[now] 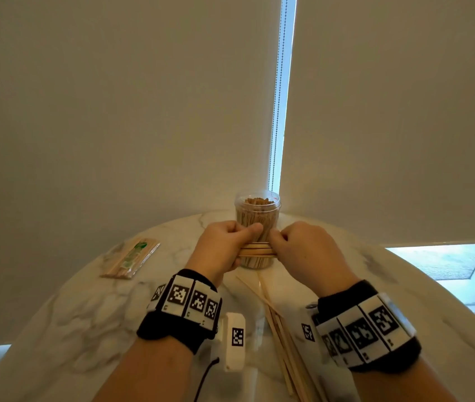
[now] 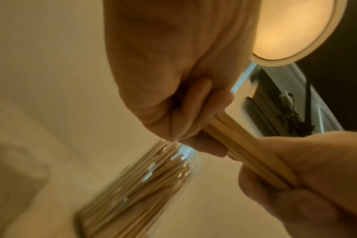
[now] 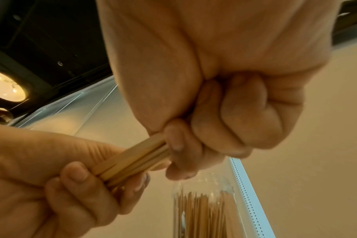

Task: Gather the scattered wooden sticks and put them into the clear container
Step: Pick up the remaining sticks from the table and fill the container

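Both hands [image 1: 259, 246] gripping sticks [image 1: 256, 249], wrapper [image 1: 132, 258] print perhaps green, unreadable

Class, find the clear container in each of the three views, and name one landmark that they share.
Head: clear container at centre, behind both hands, on the table.
Left wrist: lower middle, blurred, below the left hand.
Right wrist: bottom, right of centre.
Shared landmark: the bundle of sticks held by both hands.

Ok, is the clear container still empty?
No, the clear container is already packed with upright wooden sticks nearly to its rim.
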`<state>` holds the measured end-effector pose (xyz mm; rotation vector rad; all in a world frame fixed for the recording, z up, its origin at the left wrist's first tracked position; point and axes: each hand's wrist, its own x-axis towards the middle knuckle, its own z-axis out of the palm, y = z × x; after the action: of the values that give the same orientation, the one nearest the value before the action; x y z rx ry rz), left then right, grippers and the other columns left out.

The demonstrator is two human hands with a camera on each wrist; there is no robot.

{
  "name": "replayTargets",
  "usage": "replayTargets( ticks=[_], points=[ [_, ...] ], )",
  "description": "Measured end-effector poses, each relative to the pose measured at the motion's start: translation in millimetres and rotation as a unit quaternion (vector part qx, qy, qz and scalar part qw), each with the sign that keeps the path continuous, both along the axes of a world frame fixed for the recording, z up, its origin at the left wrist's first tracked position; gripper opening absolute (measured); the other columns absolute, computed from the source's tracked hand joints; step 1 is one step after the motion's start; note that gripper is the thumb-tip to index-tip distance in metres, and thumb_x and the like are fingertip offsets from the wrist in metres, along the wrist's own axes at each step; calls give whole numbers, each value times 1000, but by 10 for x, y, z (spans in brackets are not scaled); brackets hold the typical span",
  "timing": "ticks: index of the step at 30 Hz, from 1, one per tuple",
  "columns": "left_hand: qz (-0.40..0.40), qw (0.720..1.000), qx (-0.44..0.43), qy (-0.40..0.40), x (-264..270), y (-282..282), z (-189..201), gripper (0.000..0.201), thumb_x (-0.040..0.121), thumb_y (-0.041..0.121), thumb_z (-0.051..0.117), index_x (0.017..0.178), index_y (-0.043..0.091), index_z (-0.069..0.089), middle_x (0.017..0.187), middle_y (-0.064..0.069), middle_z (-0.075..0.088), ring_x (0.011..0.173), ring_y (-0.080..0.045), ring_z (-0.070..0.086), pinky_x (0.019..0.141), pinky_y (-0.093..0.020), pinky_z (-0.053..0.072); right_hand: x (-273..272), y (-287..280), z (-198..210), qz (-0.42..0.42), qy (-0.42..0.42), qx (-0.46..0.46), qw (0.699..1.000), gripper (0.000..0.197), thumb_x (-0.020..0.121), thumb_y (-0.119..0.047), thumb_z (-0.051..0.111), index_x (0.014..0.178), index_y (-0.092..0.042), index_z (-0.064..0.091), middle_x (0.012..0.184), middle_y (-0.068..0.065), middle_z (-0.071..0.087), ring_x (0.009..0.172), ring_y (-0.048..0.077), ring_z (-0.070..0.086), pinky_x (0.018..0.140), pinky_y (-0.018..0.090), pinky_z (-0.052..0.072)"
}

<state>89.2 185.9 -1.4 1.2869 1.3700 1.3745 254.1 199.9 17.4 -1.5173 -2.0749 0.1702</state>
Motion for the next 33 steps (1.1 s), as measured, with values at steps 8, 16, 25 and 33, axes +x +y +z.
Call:
replayTargets(
  ticks=[8,16,25,33],
  points=[
    [60,996,-34,-63,-146,157,-91,60,86,67,60,75,9,62,56,-7,54,45,-15,46,44,-25,39,22,30,-59,179,-42,-79,980,27,95,-55,57,89,-29,65,72,-6,61,64,6,55,57,22,35],
    [114,989,69,-59,13,220,-175,38,87,35,76,65,16,51,46,4,54,42,-10,49,50,-27,42,110,29,48,150,27,-46,987,43,91,-68,51,84,-28,66,73,-5,66,62,6,58,56,23,41],
    [95,988,49,-113,222,251,-274,36,91,41,70,78,10,56,58,-5,63,50,-16,56,66,-35,49,77,25,61,37,55,52,996,51,99,-55,46,61,-22,56,53,-3,49,51,10,46,49,26,28],
    [143,981,46,-123,139,259,61,59,85,73,50,115,22,53,111,4,59,100,-11,59,83,-33,57,609,185,233,-36,162,42,985,49,97,-47,55,65,-13,68,47,0,49,50,18,48,50,29,31]
  ],
)
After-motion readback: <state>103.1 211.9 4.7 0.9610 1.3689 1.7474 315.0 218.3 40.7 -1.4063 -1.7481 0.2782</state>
